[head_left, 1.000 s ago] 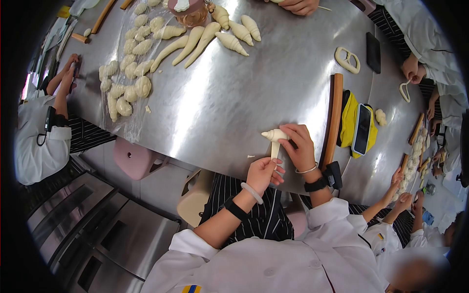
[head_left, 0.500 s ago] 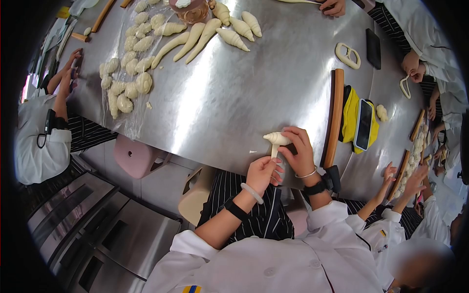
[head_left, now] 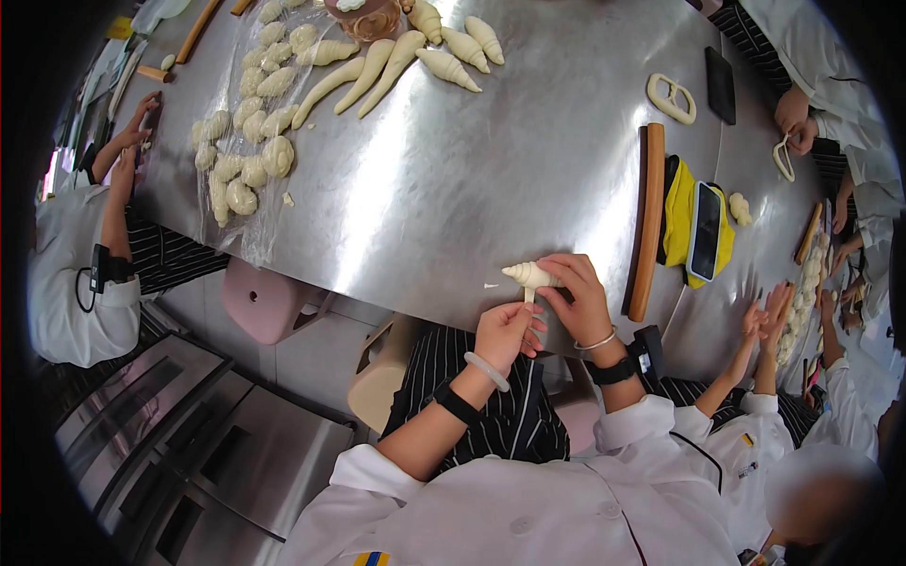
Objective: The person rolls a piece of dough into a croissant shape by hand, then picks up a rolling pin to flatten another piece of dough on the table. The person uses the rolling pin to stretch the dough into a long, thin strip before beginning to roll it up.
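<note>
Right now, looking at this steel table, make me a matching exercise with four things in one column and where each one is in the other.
Things:
1. rolled dough piece
2. phone
3. rolling pin
4. pretzel shape

Places:
A. lying on the yellow cloth
B. on bare steel near the table's far right
C. under the right hand, above the left hand
D. just left of the yellow cloth

Pairs: 1-C, 2-A, 3-D, 4-B

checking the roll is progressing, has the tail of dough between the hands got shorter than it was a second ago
Yes. The dough roll sits by the table edge, and its tail now reaches the left hand after a shorter stretch, while the right hand covers the roll.
</note>
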The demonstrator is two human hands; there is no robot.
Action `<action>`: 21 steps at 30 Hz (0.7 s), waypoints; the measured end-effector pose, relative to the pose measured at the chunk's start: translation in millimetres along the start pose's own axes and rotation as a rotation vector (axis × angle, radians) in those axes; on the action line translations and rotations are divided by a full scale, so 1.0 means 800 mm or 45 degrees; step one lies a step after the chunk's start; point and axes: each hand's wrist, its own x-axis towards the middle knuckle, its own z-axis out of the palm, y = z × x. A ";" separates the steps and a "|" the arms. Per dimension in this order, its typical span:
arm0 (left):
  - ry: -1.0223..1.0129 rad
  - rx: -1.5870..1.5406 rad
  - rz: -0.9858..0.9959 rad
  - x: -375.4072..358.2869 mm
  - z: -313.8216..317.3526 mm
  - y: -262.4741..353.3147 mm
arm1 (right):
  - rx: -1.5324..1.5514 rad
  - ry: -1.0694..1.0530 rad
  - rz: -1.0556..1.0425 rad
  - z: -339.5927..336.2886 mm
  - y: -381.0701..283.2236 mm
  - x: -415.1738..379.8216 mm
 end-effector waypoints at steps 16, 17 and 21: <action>-0.010 0.030 -0.017 -0.004 -0.013 -0.004 | 0.157 0.028 0.267 0.012 -0.015 -0.018; -0.012 0.028 -0.018 -0.004 -0.014 -0.005 | 0.125 0.053 0.223 0.013 -0.017 -0.018; -0.008 0.044 -0.005 -0.004 -0.015 -0.007 | -0.018 0.037 0.042 0.013 -0.014 -0.022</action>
